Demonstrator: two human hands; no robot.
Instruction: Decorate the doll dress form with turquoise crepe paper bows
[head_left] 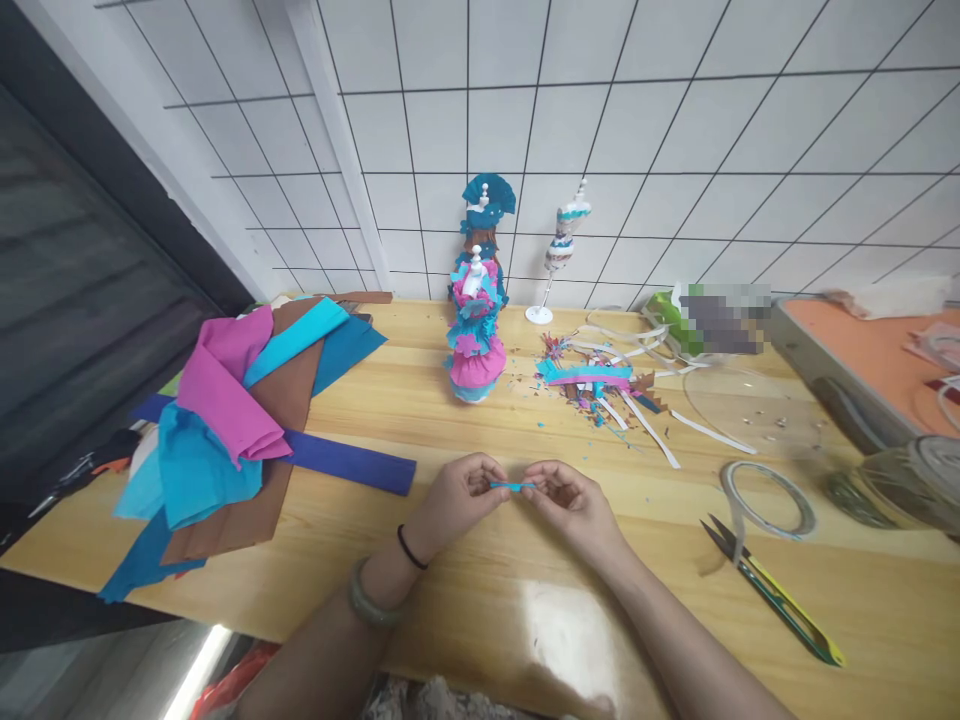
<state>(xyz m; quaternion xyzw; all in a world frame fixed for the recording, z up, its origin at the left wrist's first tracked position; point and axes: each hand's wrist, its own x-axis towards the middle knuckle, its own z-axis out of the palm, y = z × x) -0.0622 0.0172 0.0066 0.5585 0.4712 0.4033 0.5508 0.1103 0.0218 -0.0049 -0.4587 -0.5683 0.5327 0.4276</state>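
Note:
Between my two hands a small narrow strip of blue crepe paper (515, 487) is stretched just above the wooden table. My left hand (466, 490) pinches one end of it between thumb and fingertips. The other end is pinched by my right hand (568, 497). Beyond my hands stands a small mannequin dressed in pink and blue paper (478, 350). Behind it is another mannequin with a dark teal paper fan collar (489, 195), partly hidden. A barer mannequin on a white stand (561, 245) stands to its right.
Folded pink, blue and brown crepe paper (225, 390) is piled at the left. Paper scraps (592, 378) lie right of the mannequins. Thread snips (787, 605), a tape roll (772, 500) and a glass jar (900, 485) are at the right. A tiled wall (427, 130) closes the back.

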